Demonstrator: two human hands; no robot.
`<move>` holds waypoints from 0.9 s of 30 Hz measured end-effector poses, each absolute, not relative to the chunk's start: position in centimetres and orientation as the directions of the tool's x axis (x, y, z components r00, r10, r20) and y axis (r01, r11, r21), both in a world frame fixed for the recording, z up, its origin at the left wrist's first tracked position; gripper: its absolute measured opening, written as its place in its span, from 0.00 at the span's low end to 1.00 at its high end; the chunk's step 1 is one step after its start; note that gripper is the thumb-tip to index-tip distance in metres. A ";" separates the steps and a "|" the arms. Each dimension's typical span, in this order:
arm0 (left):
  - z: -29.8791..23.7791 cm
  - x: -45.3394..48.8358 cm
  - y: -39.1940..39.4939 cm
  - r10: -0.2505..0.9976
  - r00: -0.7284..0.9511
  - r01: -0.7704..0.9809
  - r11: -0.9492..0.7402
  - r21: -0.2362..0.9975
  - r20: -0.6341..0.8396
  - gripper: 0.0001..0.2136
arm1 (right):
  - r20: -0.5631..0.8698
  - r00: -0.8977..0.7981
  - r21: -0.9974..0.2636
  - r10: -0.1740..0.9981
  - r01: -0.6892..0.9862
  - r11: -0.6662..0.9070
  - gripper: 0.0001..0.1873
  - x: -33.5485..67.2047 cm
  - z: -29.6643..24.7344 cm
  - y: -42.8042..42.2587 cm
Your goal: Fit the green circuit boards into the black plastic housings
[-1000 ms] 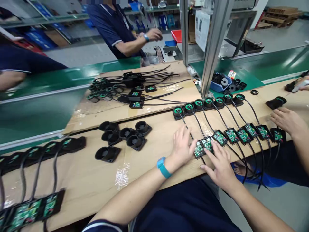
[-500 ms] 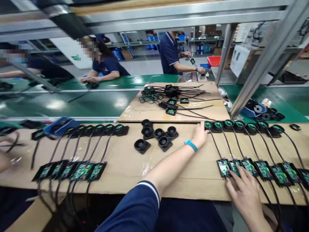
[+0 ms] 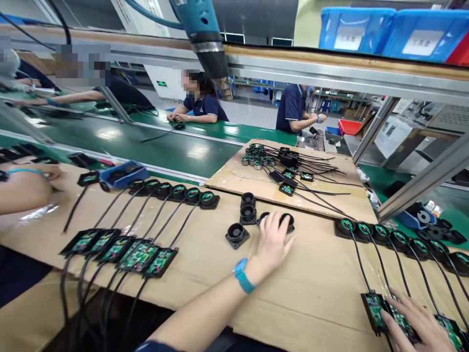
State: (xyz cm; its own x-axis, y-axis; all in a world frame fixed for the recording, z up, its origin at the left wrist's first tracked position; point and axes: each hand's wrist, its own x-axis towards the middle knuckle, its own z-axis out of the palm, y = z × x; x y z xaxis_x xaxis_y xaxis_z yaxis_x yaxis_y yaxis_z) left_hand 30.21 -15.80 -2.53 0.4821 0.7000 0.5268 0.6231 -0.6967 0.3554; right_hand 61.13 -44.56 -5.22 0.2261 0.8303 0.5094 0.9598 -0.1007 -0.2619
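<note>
My left hand (image 3: pixel 271 243), with a teal wristband, reaches over a small cluster of black round housings with square bases (image 3: pixel 247 214). Its fingers are apart; one housing (image 3: pixel 288 222) shows beyond the fingertips, and any under the palm is hidden. At the lower right, my right hand (image 3: pixel 421 320) lies with spread fingers over circuit boards in black cases (image 3: pixel 374 310), partly covering them. Black cables run from these boards up to a row of black housings with green ring-shaped boards (image 3: pixel 364 230).
Another wired row of circuit boards (image 3: pixel 141 256) lies to the left, near a blue bin (image 3: pixel 122 173) and a co-worker's arm (image 3: pixel 25 188). A cardboard sheet (image 3: pixel 234 181) behind holds loose cabled parts. A teal power tool (image 3: pixel 205 34) hangs overhead. Several people sit or stand across the green belt.
My left hand has moved left from the end of the right-hand housing row to the loose housing cluster. My right hand stays over the boards. The view has shifted.
</note>
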 end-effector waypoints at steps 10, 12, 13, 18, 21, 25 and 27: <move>-5.0 28.3 -14.5 0.797 0.477 0.662 -0.604 0.444 0.371 0.19 | 0.491 -0.148 -0.069 0.859 0.976 0.208 0.17 47.2 3.3 -7.8; -5.5 28.4 -14.7 0.811 0.454 0.661 -0.584 0.471 0.369 0.21 | 0.413 -0.186 -0.006 0.892 0.978 0.207 0.16 43.7 3.4 -0.7; -5.8 28.4 -14.7 0.815 0.444 0.657 -0.579 0.483 0.374 0.22 | 0.365 -0.192 0.031 0.911 0.981 0.194 0.16 42.2 3.5 2.3; -7.7 29.7 -14.3 0.831 0.420 0.620 -0.556 0.554 0.364 0.25 | 0.233 -0.121 0.111 0.965 0.989 0.097 0.19 36.4 3.1 12.5; -7.9 30.3 -14.3 0.853 0.392 0.627 -0.522 0.578 0.345 0.23 | 0.233 -0.081 0.082 0.969 0.995 0.064 0.17 35.0 2.7 15.0; -6.7 29.4 -15.0 0.824 0.421 0.624 -0.566 0.539 0.378 0.26 | 0.204 -0.028 0.044 0.979 0.999 0.019 0.15 34.4 2.9 15.0; -6.1 28.4 -15.1 0.801 0.443 0.623 -0.598 0.505 0.402 0.23 | 0.191 -0.022 0.034 0.981 0.999 0.016 0.14 34.3 3.1 14.2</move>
